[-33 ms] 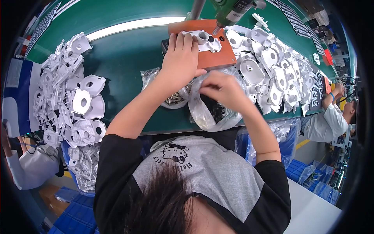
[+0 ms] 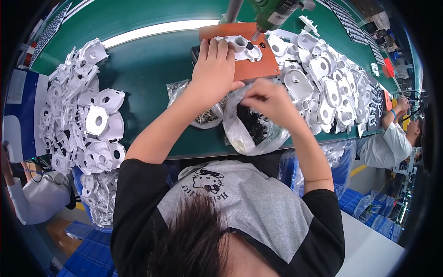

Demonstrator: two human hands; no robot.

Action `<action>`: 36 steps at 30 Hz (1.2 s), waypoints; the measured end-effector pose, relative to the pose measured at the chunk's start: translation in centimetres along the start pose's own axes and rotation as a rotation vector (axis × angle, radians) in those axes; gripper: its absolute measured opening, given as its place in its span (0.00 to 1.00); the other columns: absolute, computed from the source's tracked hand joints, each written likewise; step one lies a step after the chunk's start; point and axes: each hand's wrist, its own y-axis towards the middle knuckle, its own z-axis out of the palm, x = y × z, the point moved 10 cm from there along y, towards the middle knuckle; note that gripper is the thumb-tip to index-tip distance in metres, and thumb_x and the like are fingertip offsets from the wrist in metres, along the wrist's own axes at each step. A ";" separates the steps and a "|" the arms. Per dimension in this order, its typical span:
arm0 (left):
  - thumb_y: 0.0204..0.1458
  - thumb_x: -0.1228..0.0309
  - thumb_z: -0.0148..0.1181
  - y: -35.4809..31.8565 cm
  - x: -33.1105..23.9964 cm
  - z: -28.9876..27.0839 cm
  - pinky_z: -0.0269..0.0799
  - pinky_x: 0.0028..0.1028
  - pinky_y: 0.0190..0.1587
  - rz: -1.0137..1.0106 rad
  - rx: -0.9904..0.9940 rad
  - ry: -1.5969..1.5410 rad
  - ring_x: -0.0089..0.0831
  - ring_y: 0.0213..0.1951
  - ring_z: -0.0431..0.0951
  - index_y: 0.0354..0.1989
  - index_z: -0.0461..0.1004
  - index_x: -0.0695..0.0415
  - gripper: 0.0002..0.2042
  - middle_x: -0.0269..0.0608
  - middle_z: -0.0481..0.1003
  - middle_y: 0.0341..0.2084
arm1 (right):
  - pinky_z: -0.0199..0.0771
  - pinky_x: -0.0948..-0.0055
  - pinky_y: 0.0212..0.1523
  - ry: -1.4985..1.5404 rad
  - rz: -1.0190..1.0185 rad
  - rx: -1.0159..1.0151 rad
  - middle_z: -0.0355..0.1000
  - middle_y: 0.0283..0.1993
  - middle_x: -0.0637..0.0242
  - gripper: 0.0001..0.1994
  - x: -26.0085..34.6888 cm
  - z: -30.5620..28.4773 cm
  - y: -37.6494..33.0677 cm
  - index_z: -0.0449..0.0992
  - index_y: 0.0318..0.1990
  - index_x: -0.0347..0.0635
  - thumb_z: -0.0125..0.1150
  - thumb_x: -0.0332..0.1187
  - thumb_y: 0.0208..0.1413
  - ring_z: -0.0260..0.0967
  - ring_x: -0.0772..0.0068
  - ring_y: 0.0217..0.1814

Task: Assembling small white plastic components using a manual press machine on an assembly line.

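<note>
My left hand [image 2: 213,69] lies with its fingers stretched flat over the left end of a white plastic housing [image 2: 240,45]. That housing rests on an orange fixture block [image 2: 258,68], and a dark small piece shows beside its round opening. Above the near rim of a clear plastic bag [image 2: 237,138] of small black parts [image 2: 256,129], my right hand [image 2: 275,104] is closed, fingertips curled together and slightly blurred. Whatever it pinches is too small to make out. Left of that bag is another bag with metal screws [image 2: 207,118], partly beneath my left forearm.
A green power screwdriver [image 2: 277,15] hangs over the block, its bit near the housing. Heaps of white housings lie at right [image 2: 323,83] and left [image 2: 99,120] on the green table [image 2: 147,69]. Co-workers sit at both sides; blue crates [image 2: 90,254] stand below.
My right hand has shifted slightly right and away from me, its fingers curling further over the bag of black parts. My left hand and the housing stay in place.
</note>
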 end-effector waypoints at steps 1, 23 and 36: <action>0.35 0.48 0.66 0.0 0.0 0.1 0.50 0.43 0.62 -0.008 0.021 -0.010 0.49 0.58 0.58 0.54 0.59 0.72 0.44 0.59 0.60 0.52 | 0.65 0.80 0.28 0.002 0.076 -0.022 0.70 0.29 0.66 0.04 -1.1 -1.2 0.2 0.76 0.30 0.35 0.63 0.25 0.46 0.65 0.78 0.27; 0.38 0.56 0.67 -0.2 -1.2 0.5 0.54 0.41 0.61 0.003 0.035 0.082 0.53 0.58 0.58 0.54 0.56 0.75 0.41 0.64 0.58 0.54 | 0.67 0.77 0.37 -0.038 0.255 -0.270 0.74 0.32 0.65 0.16 -6.1 -6.7 8.0 0.75 0.38 0.30 0.64 0.33 0.45 0.66 0.78 0.33; 0.38 0.56 0.67 -0.1 -1.1 0.7 0.55 0.42 0.61 0.003 0.049 0.091 0.54 0.58 0.58 0.55 0.56 0.75 0.42 0.64 0.58 0.54 | 0.68 0.79 0.31 -0.026 0.101 -0.409 0.74 0.29 0.66 0.15 -5.6 -6.7 7.8 0.74 0.39 0.30 0.64 0.33 0.46 0.67 0.81 0.28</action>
